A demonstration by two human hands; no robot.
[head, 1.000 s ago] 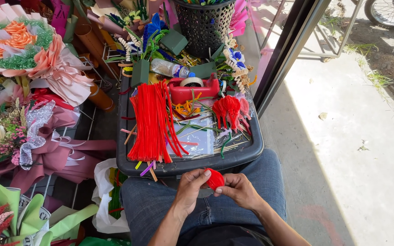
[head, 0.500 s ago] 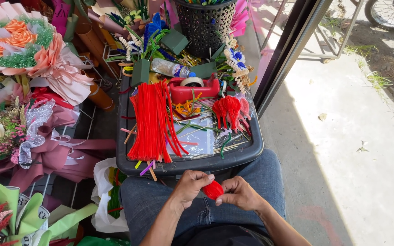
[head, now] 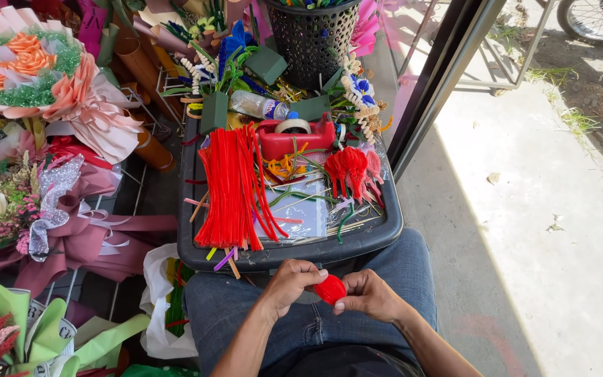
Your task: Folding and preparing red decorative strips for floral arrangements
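Red and fuzzy, a small round pipe-cleaner bud [head: 330, 288] sits between the two hands over the person's lap in blue jeans [head: 301, 314]. The left hand [head: 289, 279] pinches it from one side with its fingers [head: 313, 269] closed on it, and the right hand [head: 368, 295] grips the other side, thumb and fingers [head: 343, 305] closed on the same bud.

Just beyond the hands, a dark grey plastic tray [head: 378, 234] serves as the worktop, resting at the knees. In it lies a thick bundle of long red pipe cleaners [head: 230, 188] on the left, a clear plastic sheet [head: 303, 209] in the middle with loose green and orange stems across it, and a cluster of finished red fuzzy flowers [head: 349, 167] on the right. At the tray's far side stands a red tape dispenser [head: 294, 136] with a roll of clear tape, a clear plastic bottle [head: 258, 106] lying behind it, and green foam blocks [head: 212, 112] near it.

Behind the tray stands a black mesh basket [head: 312, 38] with coloured stems in it. To the left are wrapped bouquets: a large peach and pink paper bouquet [head: 43, 77] and a mauve ribbon-wrapped bouquet [head: 50, 223]. A white plastic bag [head: 160, 314] hangs beside the left knee. To the right lies sunlit concrete pavement [head: 539, 230].
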